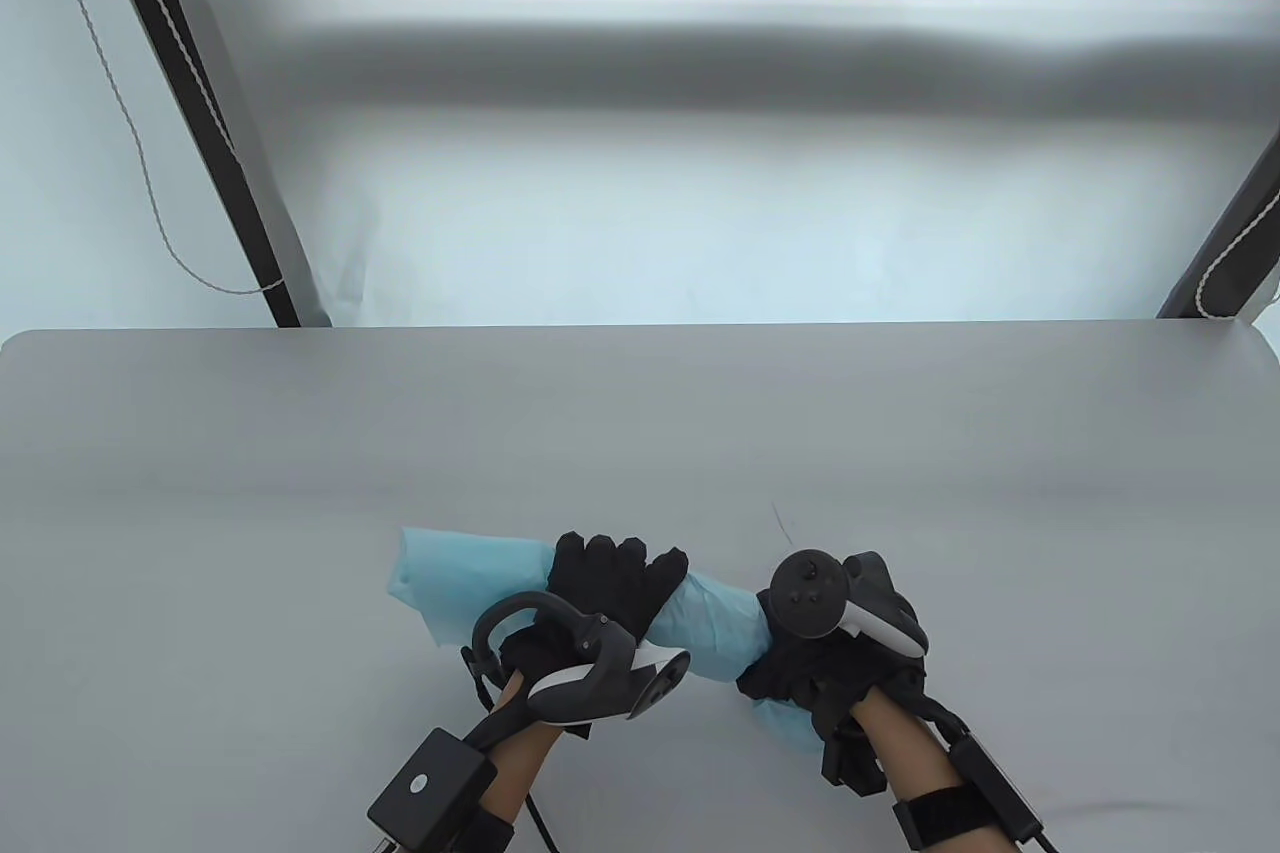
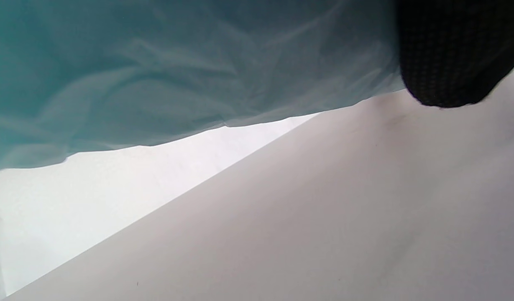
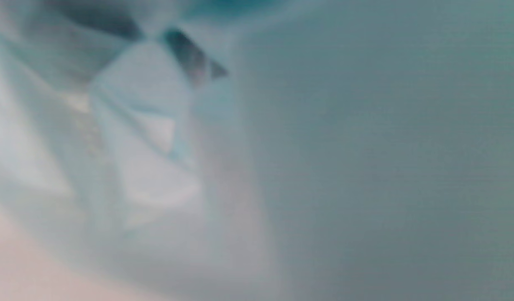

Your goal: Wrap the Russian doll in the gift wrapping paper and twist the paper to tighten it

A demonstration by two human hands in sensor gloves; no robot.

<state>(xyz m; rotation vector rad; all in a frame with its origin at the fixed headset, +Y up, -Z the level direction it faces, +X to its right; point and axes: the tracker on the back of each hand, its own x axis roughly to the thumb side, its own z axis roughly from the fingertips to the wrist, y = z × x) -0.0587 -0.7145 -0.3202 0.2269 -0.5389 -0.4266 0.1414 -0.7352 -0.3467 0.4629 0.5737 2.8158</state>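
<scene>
Nearest me, my right hand (image 1: 835, 663) has its grip curled around the right end of the pale blue crinkled wrapping paper (image 1: 712, 628), pinning it for the twist. My left hand (image 1: 600, 593) clasps the roll's middle, fingers curled over it, steadying what I judge is the hidden Russian doll. The loose left end lies open on the grey surface (image 1: 640, 433) beyond.

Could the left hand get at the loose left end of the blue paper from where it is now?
Probably yes. The loose end lies bare on the table, right beside the left hand, with nothing between them. But that hand grips the paper roll, so it would have to let go first.
</scene>
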